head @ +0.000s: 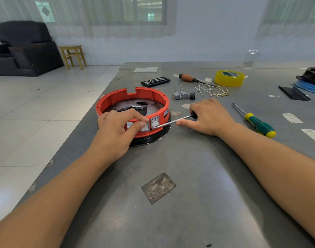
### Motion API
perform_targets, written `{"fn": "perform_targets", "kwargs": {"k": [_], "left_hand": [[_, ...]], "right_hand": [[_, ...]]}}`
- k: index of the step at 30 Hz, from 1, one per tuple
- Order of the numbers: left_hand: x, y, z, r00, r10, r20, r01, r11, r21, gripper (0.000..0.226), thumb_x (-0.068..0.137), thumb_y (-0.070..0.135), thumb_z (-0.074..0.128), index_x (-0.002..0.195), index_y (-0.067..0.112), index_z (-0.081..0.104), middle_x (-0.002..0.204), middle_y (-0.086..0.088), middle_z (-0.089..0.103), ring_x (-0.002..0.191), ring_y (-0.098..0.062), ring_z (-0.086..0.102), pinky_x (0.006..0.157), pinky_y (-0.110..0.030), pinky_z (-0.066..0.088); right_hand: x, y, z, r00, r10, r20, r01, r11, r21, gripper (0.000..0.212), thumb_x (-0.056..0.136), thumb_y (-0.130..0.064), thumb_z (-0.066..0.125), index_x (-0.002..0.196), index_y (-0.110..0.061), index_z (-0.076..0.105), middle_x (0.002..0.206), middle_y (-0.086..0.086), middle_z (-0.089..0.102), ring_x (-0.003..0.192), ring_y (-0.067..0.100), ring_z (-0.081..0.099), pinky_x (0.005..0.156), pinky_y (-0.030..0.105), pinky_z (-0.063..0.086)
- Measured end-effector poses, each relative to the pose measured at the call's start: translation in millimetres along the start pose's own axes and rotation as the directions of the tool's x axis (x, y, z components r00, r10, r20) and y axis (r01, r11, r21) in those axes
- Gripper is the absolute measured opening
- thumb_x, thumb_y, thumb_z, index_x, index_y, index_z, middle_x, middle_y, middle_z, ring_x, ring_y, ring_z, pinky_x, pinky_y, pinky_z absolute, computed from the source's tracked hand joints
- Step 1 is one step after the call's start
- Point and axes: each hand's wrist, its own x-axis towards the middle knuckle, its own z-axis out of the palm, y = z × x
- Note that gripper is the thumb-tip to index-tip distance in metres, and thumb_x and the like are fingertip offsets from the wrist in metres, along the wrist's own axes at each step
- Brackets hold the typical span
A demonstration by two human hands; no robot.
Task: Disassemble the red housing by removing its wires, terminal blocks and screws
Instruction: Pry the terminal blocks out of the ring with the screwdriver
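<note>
Red housing (117, 100) sits on the grey table (189, 176) near its left edge, open side up, black ring under it; left hand (117, 129) is curled over the near rim, thumb and forefinger pinching around the middle rocker switch (145, 127), bracing the shell; to its right a second switch (155, 121) is still seated in the wall; the screwdriver (172, 121) tip is at that switch's lower edge, shaft slanting up to the right hand (207, 117), whose fingers are wrapped on the black handle. Likely step: prying the switch out; keep the blade flat under the bezel, lever gently, hold the housing steady so the tip can't skid toward the left thumb. Further right: removed wires (214, 90) and pulled switch blocks (183, 95) lie behind, spare green screwdriver (257, 123) well apart.
</note>
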Motion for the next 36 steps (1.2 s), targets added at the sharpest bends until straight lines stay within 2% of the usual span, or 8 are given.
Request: {"fn": "perform_targets", "kwargs": {"k": [6, 12, 15, 21, 23, 28, 32, 36], "left_hand": [[0, 1, 0, 1.000, 0.000, 0.001, 0.000, 1.000, -0.008, 0.025, 0.102, 0.034, 0.065, 0.095, 0.058, 0.058, 0.094, 0.037, 0.049, 0.106, 0.027, 0.035, 0.100, -0.039, 0.027], [1, 5, 0, 1.000, -0.012, 0.000, 0.012, 1.000, -0.003, 0.027, 0.102, 0.034, 0.065, 0.094, 0.058, 0.058, 0.092, 0.035, 0.049, 0.097, 0.007, 0.043, 0.101, -0.039, 0.027], [1, 5, -1, 1.000, -0.005, -0.004, 0.005, 1.000, -0.014, 0.027, 0.102, 0.032, 0.066, 0.094, 0.057, 0.059, 0.091, 0.033, 0.050, 0.101, 0.017, 0.042, 0.100, -0.042, 0.031], [0, 7, -1, 0.998, -0.044, 0.035, 0.044, 0.999, 0.007, 0.025, 0.102, 0.038, 0.064, 0.095, 0.060, 0.056, 0.099, 0.037, 0.049, 0.106, -0.010, 0.043, 0.106, -0.046, 0.034], [1, 7, -2, 0.998, -0.037, 0.043, 0.037, 0.999, 0.014, 0.026, 0.102, 0.038, 0.063, 0.096, 0.062, 0.054, 0.100, 0.040, 0.048, 0.102, -0.005, 0.043, 0.106, -0.048, 0.035], [0, 5, -3, 0.999, -0.001, 0.035, 0.000, 1.000, 0.004, 0.030, 0.104, 0.034, 0.061, 0.097, 0.062, 0.054, 0.098, 0.041, 0.047, 0.106, 0.023, 0.039, 0.105, -0.042, 0.028], [-1, 6, -4, 0.999, -0.024, 0.035, 0.024, 1.000, 0.004, 0.034, 0.104, 0.033, 0.061, 0.094, 0.065, 0.053, 0.099, 0.040, 0.047, 0.096, 0.006, 0.035, 0.105, -0.041, 0.027], [-2, 6, -5, 1.000, -0.005, 0.011, 0.006, 0.999, -0.040, 0.032, 0.104, 0.029, 0.063, 0.096, 0.060, 0.059, 0.087, 0.042, 0.055, 0.103, 0.021, 0.038, 0.102, -0.042, 0.029]], "right_hand": [[5, 1, 3, 1.000, -0.012, -0.013, 0.012, 1.000, 0.003, 0.096, 0.070, -0.104, 0.008, 0.074, -0.021, 0.056, 0.072, -0.005, 0.058, 0.073, 0.020, 0.053, 0.077, 0.035, 0.033], [7, 0, 2, 1.000, -0.015, -0.016, 0.015, 1.000, 0.007, 0.092, 0.072, -0.102, 0.012, 0.082, -0.022, 0.056, 0.080, -0.005, 0.058, 0.081, 0.018, 0.052, 0.088, 0.038, 0.039], [5, -2, 0, 1.000, -0.012, -0.014, 0.012, 1.000, 0.000, 0.092, 0.072, -0.101, 0.012, 0.083, -0.021, 0.056, 0.082, -0.005, 0.058, 0.084, 0.020, 0.053, 0.090, 0.039, 0.040], [-7, -6, -12, 1.000, 0.010, 0.006, -0.010, 0.998, -0.063, 0.079, 0.072, -0.102, 0.011, 0.065, -0.031, 0.043, 0.061, -0.009, 0.048, 0.061, 0.016, 0.047, 0.073, 0.036, 0.037], [-15, -7, -19, 1.000, 0.030, -0.006, -0.031, 0.995, -0.093, 0.076, 0.073, -0.102, 0.013, 0.057, -0.031, 0.034, 0.051, -0.012, 0.037, 0.049, 0.010, 0.036, 0.060, 0.032, 0.035], [-25, -9, -33, 0.995, 0.079, 0.061, -0.066, 0.979, -0.195, 0.101, 0.064, -0.106, -0.001, 0.055, -0.022, 0.054, 0.048, -0.004, 0.048, 0.047, 0.015, 0.046, 0.049, 0.026, 0.038], [-23, -9, -45, 0.998, 0.036, 0.047, -0.024, 0.971, -0.237, 0.102, 0.061, -0.107, -0.005, 0.055, -0.023, 0.052, 0.047, -0.003, 0.049, 0.047, 0.015, 0.047, 0.051, 0.025, 0.037], [-19, -12, -57, 0.999, 0.010, 0.038, 0.001, 0.964, -0.267, 0.103, 0.059, -0.108, -0.006, 0.054, -0.023, 0.052, 0.046, -0.004, 0.049, 0.048, 0.016, 0.047, 0.051, 0.024, 0.032]]}}
